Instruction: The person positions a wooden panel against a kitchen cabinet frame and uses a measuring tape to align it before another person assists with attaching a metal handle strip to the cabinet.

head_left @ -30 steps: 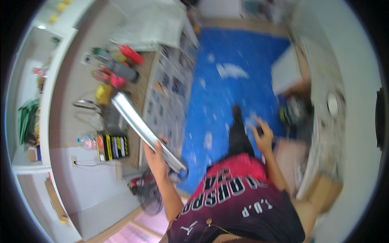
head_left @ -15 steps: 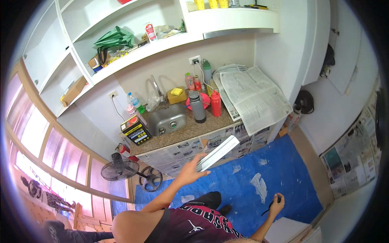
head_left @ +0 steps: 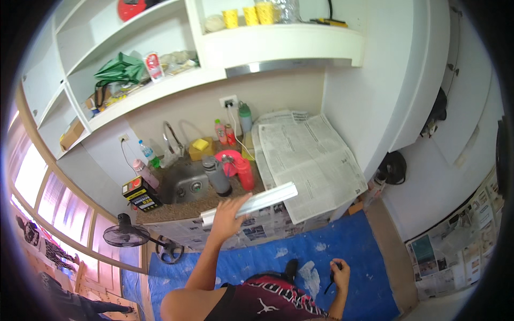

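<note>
The person's left hand was up at counter height, fingers wrapped around a long white strip, some kind of flat trim or channel piece. They had it gripped near its left end, so most of it stuck out to the right, sitting roughly level over the front edge of the counter and just overlapping the corner of the big newspaper sheet spread across the right side of the worktop.

The right hand was hanging low by their side over the blue tarp on the floor, closed around a small dark tool. It was tiny from where I was looking; it might have been a pen or a short blade, honestly couldn't tell.

Behind the strip there was a steel sink set into the counter, with a grey bottle and a red bottle standing just to its right, close to each other. A yellow sponge sat at the back near the tap. A black and yellow box was on the far left end of the counter. More newspaper was taped over the cabinet fronts below, and a black floor fan stood on the floor off to the left, well apart from the person.
</note>
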`<state>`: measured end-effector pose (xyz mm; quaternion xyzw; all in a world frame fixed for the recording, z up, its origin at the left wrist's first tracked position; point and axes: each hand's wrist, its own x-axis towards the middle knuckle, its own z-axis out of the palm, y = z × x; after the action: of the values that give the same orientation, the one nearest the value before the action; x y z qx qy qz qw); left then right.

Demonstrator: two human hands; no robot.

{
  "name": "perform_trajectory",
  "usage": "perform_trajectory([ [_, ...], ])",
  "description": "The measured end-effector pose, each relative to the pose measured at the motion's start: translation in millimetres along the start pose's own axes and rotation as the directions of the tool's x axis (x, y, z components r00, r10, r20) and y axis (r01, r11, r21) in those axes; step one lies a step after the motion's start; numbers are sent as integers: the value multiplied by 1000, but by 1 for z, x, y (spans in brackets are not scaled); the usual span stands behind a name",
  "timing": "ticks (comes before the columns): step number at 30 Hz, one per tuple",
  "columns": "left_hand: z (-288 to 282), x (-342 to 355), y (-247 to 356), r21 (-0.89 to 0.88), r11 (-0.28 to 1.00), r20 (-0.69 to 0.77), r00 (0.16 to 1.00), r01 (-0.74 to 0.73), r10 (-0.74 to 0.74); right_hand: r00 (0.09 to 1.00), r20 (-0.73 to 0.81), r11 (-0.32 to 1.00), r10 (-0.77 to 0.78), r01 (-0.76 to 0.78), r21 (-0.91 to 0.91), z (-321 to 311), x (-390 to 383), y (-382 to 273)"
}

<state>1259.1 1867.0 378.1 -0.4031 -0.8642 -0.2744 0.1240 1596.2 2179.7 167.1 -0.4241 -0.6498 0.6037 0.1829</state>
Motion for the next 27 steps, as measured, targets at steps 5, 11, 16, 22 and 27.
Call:
perform_trajectory([
  [5, 27, 109, 14, 89, 978, -176, 964, -188, 201, 999, -46, 996, 26, -29, -80, -75, 54, -28],
  [11, 18, 284, 49, 255, 942, -245, 928, -217, 280, 993, -104, 998, 58, -62, -29, -140, 159, -34],
  [16, 5, 437, 101, 522, 810, -305, 827, -269, 472, 991, 133, 994, -15, 30, -107, -152, 283, -42],
  [22, 29, 600, 137, 593, 773, -386, 764, -224, 517, 916, 401, 963, -19, 125, -239, -165, 405, -81],
  [27, 45, 654, 150, 634, 748, -422, 721, -199, 549, 862, 507, 962, 27, 115, -247, -190, 463, -74],
])
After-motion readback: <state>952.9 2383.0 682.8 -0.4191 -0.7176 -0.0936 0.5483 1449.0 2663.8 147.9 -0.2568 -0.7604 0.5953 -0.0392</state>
